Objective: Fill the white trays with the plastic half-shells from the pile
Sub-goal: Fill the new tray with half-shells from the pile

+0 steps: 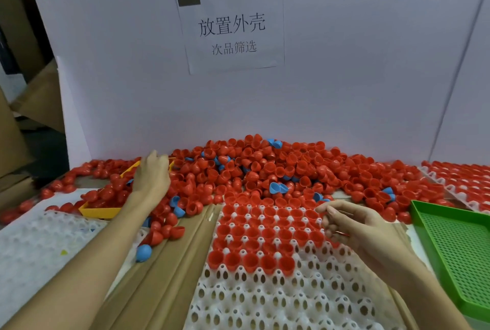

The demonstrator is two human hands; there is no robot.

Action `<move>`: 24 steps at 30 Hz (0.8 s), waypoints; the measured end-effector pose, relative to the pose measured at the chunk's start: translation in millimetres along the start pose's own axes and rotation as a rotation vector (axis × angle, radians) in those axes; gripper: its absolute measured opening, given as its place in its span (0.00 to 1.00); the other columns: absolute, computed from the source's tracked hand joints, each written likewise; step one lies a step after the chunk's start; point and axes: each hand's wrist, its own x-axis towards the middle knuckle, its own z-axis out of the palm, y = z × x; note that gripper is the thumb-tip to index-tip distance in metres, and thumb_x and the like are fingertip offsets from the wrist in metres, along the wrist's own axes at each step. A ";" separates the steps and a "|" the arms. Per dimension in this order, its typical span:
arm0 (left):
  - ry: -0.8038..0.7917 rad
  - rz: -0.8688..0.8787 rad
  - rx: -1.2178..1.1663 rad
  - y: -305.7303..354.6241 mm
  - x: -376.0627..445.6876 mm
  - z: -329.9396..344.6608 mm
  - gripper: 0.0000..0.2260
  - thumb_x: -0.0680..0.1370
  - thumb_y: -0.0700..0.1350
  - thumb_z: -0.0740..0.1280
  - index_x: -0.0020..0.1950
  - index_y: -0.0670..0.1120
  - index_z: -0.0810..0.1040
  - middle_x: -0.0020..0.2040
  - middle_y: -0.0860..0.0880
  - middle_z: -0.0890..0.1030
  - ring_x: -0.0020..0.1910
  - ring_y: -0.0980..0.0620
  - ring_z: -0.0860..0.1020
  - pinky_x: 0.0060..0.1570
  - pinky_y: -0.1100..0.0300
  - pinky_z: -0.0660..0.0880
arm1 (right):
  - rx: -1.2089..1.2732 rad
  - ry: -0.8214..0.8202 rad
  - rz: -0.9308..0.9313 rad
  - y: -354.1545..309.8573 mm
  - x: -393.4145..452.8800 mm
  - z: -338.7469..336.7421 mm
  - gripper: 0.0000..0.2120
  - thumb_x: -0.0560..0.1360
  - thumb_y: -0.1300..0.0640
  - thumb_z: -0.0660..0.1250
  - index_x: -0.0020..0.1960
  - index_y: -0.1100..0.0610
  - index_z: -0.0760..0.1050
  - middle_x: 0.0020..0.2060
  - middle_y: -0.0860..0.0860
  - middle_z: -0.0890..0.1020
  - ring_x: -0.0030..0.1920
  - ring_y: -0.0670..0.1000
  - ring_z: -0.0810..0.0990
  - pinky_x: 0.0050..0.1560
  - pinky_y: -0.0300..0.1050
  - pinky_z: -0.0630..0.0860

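Red half-shells [267, 170] lay heaped just beyond your right hand [352, 226], which pinched one (barely visible) over the white tray [278, 290], its far rows already filled. Your left hand [152, 174] reached, fingers loosely spread and gripping nothing, into the pile for more.

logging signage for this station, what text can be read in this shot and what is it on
"放置外壳": large upper line on the white paper sheet stuck to the white board behind the pile of half-shells.
"次品筛选": smaller line beneath it on the same sheet.
A dark rectangle at the sheet's top left corner shows no readable text.
No other text is visible.
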 end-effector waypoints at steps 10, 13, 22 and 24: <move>-0.144 0.460 -0.120 104.5 5.1 34.9 0.15 0.82 0.47 0.67 0.68 0.44 0.76 0.64 0.46 0.77 0.64 0.45 0.76 0.60 0.50 0.76 | -0.006 0.028 0.007 -0.2 2.6 -2.5 0.11 0.76 0.54 0.70 0.52 0.58 0.87 0.42 0.56 0.83 0.42 0.52 0.81 0.47 0.44 0.82; -0.294 0.533 -0.199 139.7 -0.1 54.8 0.17 0.83 0.47 0.67 0.71 0.47 0.76 0.67 0.48 0.76 0.66 0.48 0.76 0.65 0.51 0.75 | 0.002 0.025 0.015 1.1 2.9 -3.2 0.11 0.77 0.54 0.70 0.52 0.58 0.87 0.42 0.56 0.84 0.42 0.52 0.81 0.47 0.43 0.82; -0.082 0.305 -0.436 138.1 -3.0 77.9 0.04 0.77 0.38 0.74 0.47 0.45 0.80 0.49 0.49 0.83 0.51 0.50 0.81 0.49 0.60 0.75 | 0.025 0.018 -0.009 -0.4 2.2 -3.1 0.11 0.77 0.54 0.69 0.52 0.58 0.87 0.41 0.55 0.83 0.41 0.50 0.82 0.45 0.42 0.82; -0.048 0.293 -0.515 129.4 -9.0 64.9 0.06 0.76 0.39 0.75 0.48 0.46 0.80 0.50 0.50 0.83 0.50 0.52 0.81 0.51 0.59 0.77 | 0.030 0.018 -0.013 -1.5 1.5 -3.0 0.11 0.77 0.54 0.69 0.52 0.58 0.87 0.41 0.55 0.83 0.40 0.50 0.82 0.44 0.41 0.81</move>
